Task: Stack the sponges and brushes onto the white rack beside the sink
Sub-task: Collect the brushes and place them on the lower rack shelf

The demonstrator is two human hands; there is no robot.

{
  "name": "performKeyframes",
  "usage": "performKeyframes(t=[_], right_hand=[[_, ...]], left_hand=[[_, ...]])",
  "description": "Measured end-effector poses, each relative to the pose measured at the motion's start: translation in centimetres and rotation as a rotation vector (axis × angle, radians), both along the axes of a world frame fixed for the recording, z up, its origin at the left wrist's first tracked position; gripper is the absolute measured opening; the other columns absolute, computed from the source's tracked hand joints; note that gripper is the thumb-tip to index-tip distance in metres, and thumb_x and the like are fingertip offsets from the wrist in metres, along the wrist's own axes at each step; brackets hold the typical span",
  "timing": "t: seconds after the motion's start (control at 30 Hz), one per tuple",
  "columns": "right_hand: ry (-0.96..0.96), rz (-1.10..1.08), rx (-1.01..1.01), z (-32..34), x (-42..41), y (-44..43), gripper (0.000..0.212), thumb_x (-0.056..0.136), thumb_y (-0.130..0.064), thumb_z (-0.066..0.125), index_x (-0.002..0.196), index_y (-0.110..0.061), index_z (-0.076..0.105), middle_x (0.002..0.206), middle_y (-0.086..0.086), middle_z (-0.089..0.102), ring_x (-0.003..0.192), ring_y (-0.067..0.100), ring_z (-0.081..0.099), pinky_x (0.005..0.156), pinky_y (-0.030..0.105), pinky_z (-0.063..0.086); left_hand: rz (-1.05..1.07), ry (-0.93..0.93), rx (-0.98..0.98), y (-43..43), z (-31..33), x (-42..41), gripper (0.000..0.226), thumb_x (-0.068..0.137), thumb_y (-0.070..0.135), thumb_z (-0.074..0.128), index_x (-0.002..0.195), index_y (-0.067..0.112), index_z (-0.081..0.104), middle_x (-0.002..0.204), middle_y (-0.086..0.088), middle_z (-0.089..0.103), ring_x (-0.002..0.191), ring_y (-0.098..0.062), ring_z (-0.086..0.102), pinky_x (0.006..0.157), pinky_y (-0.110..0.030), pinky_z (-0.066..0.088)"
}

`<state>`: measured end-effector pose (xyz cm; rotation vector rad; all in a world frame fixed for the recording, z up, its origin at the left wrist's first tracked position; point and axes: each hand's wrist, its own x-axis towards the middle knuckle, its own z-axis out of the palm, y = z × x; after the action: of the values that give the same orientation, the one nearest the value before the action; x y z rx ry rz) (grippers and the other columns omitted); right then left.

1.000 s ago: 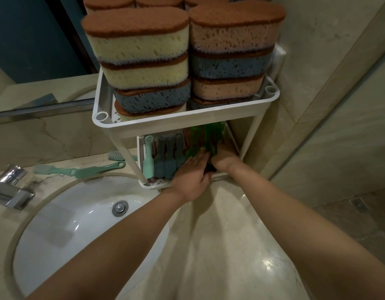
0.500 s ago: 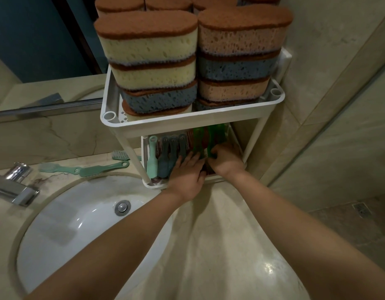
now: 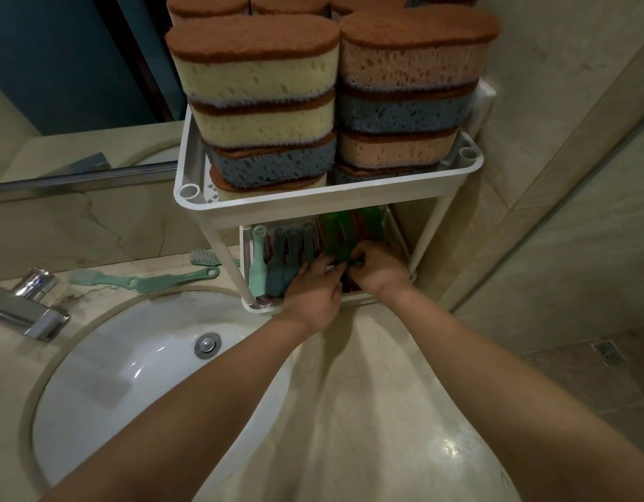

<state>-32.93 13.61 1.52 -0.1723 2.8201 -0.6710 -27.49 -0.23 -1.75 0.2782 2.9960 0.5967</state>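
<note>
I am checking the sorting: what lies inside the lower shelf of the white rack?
In the lower shelf, a row: one pale green brush, grey-blue brushes, dark green brushes. The left hand and right hand cover some near ends; the upper shelf hides the back.

You are standing in a bathroom: you are looking down at a white sink (image 3: 132,375) sunk in a marble tabletop (image 3: 349,411), a chrome tap (image 3: 27,306) at the left, a mirror (image 3: 59,67) behind, tiled walls (image 3: 567,139) at the right.
</note>
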Motion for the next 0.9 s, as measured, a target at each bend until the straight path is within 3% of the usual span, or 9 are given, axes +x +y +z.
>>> performKeyframes(t=[0.07,0.27,0.5,0.73,0.9], right_hand=[[-0.005,-0.018,-0.004,0.1,0.0,0.0,0.023,0.09,-0.029,0.061,0.111,-0.022,0.065,0.114,0.001,0.065,0.105,0.02,0.06,0.087,0.035,0.053],[-0.07,-0.015,-0.021,-0.1,0.0,-0.4,0.011,0.091,-0.029,0.056,0.091,-0.02,0.063,0.102,0.005,0.064,0.107,0.025,0.055,0.088,0.04,0.052],[-0.031,-0.023,0.02,-0.7,-0.1,-0.4,0.025,0.09,-0.037,0.058,0.112,-0.024,0.058,0.12,0.004,0.057,0.119,0.028,0.049,0.094,0.04,0.049],[0.06,-0.059,0.097,-1.0,0.2,0.0,0.022,0.09,-0.034,0.054,0.108,-0.022,0.061,0.121,0.007,0.054,0.12,0.03,0.043,0.09,0.037,0.046],[0.063,-0.07,0.108,-0.7,0.0,0.0,0.021,0.094,-0.031,0.052,0.105,-0.018,0.064,0.115,0.008,0.057,0.114,0.029,0.048,0.079,0.031,0.043]], left_hand=[[0.011,-0.026,0.013,0.2,0.1,0.0,0.048,0.101,0.028,0.034,0.149,0.023,0.031,0.155,-0.004,0.024,0.139,-0.027,0.027,0.108,-0.035,0.033],[0.015,-0.066,-0.023,0.4,0.3,-0.2,0.051,0.101,0.032,0.033,0.151,0.024,0.024,0.152,-0.006,0.024,0.137,-0.027,0.027,0.109,-0.037,0.033],[0.008,-0.129,-0.069,0.2,0.7,-0.4,0.056,0.099,0.028,0.035,0.152,0.026,0.019,0.145,-0.008,0.026,0.134,-0.026,0.022,0.107,-0.037,0.033],[0.02,-0.156,-0.099,0.9,0.9,-0.9,0.058,0.098,0.028,0.035,0.153,0.025,0.016,0.139,-0.009,0.029,0.129,-0.028,0.024,0.103,-0.035,0.031],[0.042,-0.166,-0.1,1.2,0.9,-1.2,0.058,0.098,0.029,0.036,0.153,0.024,0.017,0.138,-0.009,0.029,0.126,-0.029,0.026,0.098,-0.034,0.03]])
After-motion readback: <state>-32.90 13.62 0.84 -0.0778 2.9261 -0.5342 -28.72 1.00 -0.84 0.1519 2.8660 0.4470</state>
